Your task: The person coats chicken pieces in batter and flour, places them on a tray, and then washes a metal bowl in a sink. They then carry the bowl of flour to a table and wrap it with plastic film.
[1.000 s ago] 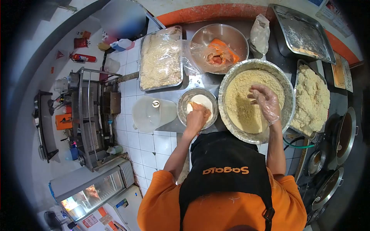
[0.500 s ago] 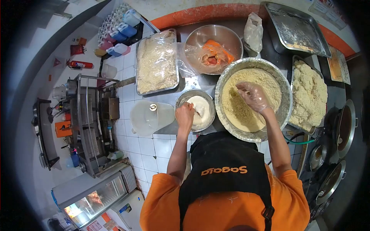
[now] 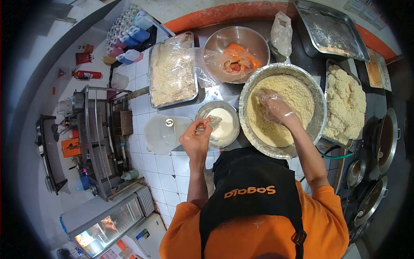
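Over a metal bowl of white batter [image 3: 226,129], my bare left hand [image 3: 196,139] is closed in a pinch. At its fingertips is a small batter-coated piece [image 3: 213,121], whose kind I cannot make out. My right hand [image 3: 276,108] wears a clear plastic glove. It reaches into the large metal basin [image 3: 317,125], palm down on the pale crumbs [image 3: 297,93]. Its fingers point left and lie apart from the thumb, with the tips partly among the crumbs.
A clear plastic pitcher [image 3: 161,136] stands left of the batter bowl. Behind are a plastic-covered crumb tray [image 3: 172,73], a steel bowl [image 3: 258,41] holding an orange bag [image 3: 239,54], and an upright plastic bag [image 3: 281,34]. To the right lies a heaped crumb tray [image 3: 345,103].
My left hand has risen out of the batter and drawn back slightly left, with a coated piece at its fingertips. My right hand has moved lower and a little left into the crumbs.
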Tool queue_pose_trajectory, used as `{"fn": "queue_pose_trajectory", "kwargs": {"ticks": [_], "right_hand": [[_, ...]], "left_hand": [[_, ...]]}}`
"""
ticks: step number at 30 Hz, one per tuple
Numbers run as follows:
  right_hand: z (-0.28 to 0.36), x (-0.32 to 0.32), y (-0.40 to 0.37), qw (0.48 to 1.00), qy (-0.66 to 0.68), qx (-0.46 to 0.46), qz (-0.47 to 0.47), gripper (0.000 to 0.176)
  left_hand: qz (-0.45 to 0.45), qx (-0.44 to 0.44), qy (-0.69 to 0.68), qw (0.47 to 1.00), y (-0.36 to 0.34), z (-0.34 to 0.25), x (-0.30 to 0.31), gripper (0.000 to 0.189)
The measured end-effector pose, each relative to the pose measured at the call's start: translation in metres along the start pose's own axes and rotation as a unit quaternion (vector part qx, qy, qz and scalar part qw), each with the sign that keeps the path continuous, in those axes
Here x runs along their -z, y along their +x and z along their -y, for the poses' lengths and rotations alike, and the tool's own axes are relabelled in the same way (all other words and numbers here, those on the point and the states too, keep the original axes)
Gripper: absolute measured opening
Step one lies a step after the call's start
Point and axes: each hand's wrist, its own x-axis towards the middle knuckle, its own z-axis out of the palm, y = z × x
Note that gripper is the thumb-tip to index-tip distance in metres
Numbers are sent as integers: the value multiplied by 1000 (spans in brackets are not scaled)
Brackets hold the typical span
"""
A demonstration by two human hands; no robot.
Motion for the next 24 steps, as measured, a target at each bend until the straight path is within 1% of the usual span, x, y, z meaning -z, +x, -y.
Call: {"fn": "queue_pose_trajectory", "kwargs": {"ticks": [1, 2, 3, 4, 5, 6, 7, 8, 9, 10, 11, 12, 13, 14, 15, 16, 17, 18, 19, 20, 22, 23, 24], "right_hand": [[-1, -2, 3, 999, -19, -7, 27, 79], [0, -4, 3, 999, -18, -8, 27, 79], [2, -7, 3, 999, -36, -5, -7, 88], [5, -9, 3, 998, -54, -1, -42, 98], [12, -9, 5, 998, -53, -1, -42, 98], [21, -7, 7, 993, -102, -58, 19, 105], [26, -7, 7, 979, -148, -116, 79, 113], [28, -8, 2, 979, -147, -119, 77, 113], [30, -9, -4, 980, -146, -113, 69, 101], [30, -9, -7, 981, -147, -108, 62, 90], [23, -17, -9, 981, -146, -112, 62, 90], [13, -28, -9, 983, -131, -110, 60, 73], [1, -36, -8, 986, -116, -109, 54, 57], [1, -28, -6, 985, -119, -112, 51, 57], [5, -16, -5, 976, -89, -156, 121, 46], [8, -5, -4, 960, -58, -198, 192, 36], [9, 3, -3, 959, -59, -198, 194, 36], [9, 10, -1, 952, -47, -204, 225, 44], [11, 13, -2, 943, -33, -209, 257, 53], [16, 13, -4, 943, -29, -207, 261, 53], [26, 13, -8, 978, -97, -97, 155, 88], [26, 5, -7, 978, -97, -97, 155, 88], [26, -7, -4, 981, -105, -90, 135, 97]], "left_hand": [[-8, -19, -30, 999, 1, 1, 0, 15], [-15, -38, -60, 997, 2, 3, 0, 14], [-15, -38, -61, 997, 4, 7, -4, 14], [-27, -65, -11, 997, 7, 17, -9, 13], [-38, -92, 39, 994, 8, 28, -15, 12], [-37, -93, 39, 994, 8, 41, -21, 12], [-5, -71, 112, 991, 8, 56, -29, 11], [27, -49, 184, 981, 9, 70, -36, 11], [29, -53, 184, 981, 12, 83, -42, 11], [40, -49, 215, 975, 14, 96, -47, 16], [51, -45, 245, 967, 14, 102, -49, 21], [54, -48, 244, 967, 14, 90, -45, 21], [43, -14, 223, 974, 14, 76, -40, 18], [32, 22, 202, 979, 13, 62, -35, 15], [33, 22, 199, 979, 11, 56, -30, 15], [16, 8, 111, 994, 8, 53, -23, 16], [-3, -5, 24, 1000, 4, 46, -16, 16], [-6, -20, 7, 1000, -2, 30, -9, 16], [-6, -16, 10, 1000, -7, 17, -2, 16], [-12, -8, 17, 1000, -12, 7, 3, 16], [-17, -3, 23, 1000, -13, 4, 5, 16], [-37, -16, 15, 999, -13, 7, 4, 14], [-56, -30, 6, 998, -13, 10, 1, 12]]}}
